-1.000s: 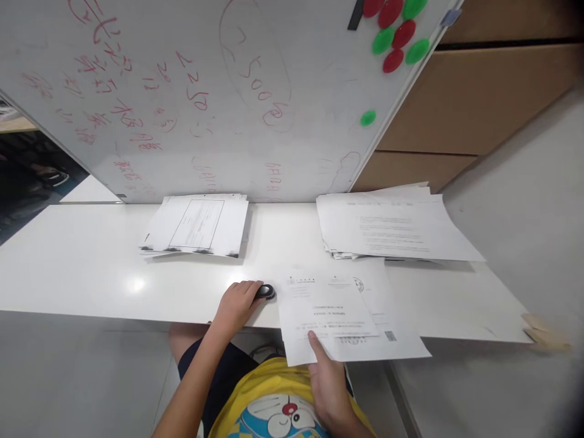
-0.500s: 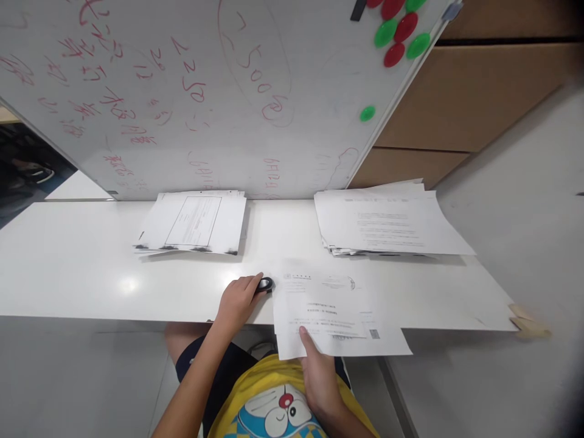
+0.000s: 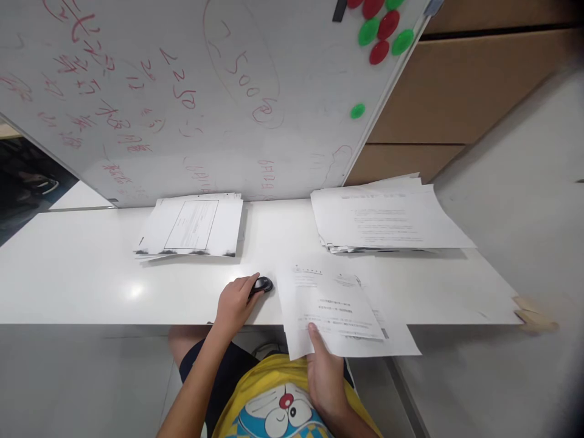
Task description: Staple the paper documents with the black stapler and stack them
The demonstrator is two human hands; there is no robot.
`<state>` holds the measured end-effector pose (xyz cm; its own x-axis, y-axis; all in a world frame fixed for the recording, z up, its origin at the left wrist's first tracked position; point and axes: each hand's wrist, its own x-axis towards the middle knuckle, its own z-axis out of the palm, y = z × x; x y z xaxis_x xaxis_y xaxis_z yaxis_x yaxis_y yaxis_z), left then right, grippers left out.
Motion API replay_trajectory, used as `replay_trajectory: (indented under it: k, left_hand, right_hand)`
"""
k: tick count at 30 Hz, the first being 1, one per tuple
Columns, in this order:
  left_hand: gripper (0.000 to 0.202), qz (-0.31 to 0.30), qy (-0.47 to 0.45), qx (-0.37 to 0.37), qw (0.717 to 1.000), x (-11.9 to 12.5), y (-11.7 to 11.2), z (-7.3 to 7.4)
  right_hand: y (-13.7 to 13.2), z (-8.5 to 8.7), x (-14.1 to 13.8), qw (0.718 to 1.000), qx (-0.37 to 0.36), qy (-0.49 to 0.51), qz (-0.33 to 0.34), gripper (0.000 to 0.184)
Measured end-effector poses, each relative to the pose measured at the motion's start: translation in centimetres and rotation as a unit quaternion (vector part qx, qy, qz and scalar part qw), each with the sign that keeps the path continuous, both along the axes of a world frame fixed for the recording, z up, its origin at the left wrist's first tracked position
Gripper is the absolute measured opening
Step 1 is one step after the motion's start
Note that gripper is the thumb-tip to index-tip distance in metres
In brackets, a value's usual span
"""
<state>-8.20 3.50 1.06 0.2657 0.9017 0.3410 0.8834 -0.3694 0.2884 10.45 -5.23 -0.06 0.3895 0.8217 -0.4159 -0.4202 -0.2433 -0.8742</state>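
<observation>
My left hand (image 3: pixel 235 302) rests on the white table (image 3: pixel 91 286) near its front edge, fingers curled round a small black object (image 3: pixel 263 285), probably a stapler. My right hand (image 3: pixel 325 371) pinches the near edge of a few printed sheets (image 3: pixel 337 310) that lie partly over the table's front edge, thumb on top. The black object sits just left of these sheets.
A stack of printed paper (image 3: pixel 194 226) lies at the back left, a looser, wider stack (image 3: pixel 387 213) at the back right. A whiteboard (image 3: pixel 205 91) with red writing and red and green magnets (image 3: pixel 378 30) stands behind the table. Wooden cabinets (image 3: pixel 469 91) are at the right.
The sheets in my right hand have turned slightly, their top sheet shifted against the one beneath. My left hand stays on the black object. The view has drifted a little.
</observation>
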Motion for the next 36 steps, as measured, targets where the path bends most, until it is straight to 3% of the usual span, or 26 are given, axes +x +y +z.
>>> replay_trajectory:
  k: [4, 8, 16, 23, 29, 36]
  left_hand:
    - [0.036, 0.002, -0.011, 0.001, 1.000, -0.1, -0.1, -0.1]
    - [0.036, 0.015, -0.025, 0.009, 1.000, -0.2, -0.2, 0.0]
    - [0.035, -0.003, -0.007, 0.023, 1.000, 0.2, 0.1, 0.1]
    - [0.034, -0.039, 0.018, 0.023, 0.999, 0.7, 0.3, 0.8]
    - [0.031, -0.042, 0.060, 0.041, 0.996, 1.6, 0.4, 0.4]
    - [0.033, -0.040, 0.043, 0.069, 0.996, 1.5, -0.2, -0.1]
  right_hand:
    - [0.4, 1.1, -0.3, 0.999, -0.039, 0.029, -0.005, 0.084]
    - [0.7, 1.1, -0.6, 0.995, -0.077, 0.056, 0.001, 0.092]
    - [0.7, -0.6, -1.0, 0.994, -0.089, 0.056, 0.031, 0.090]
    - [0.9, 0.2, -1.3, 0.984, -0.099, 0.145, 0.029, 0.102]
    - [1.0, 0.9, -0.8, 0.977, -0.124, 0.170, 0.031, 0.108]
    - [1.0, -0.2, -1.0, 0.986, -0.090, 0.142, 0.025, 0.104]
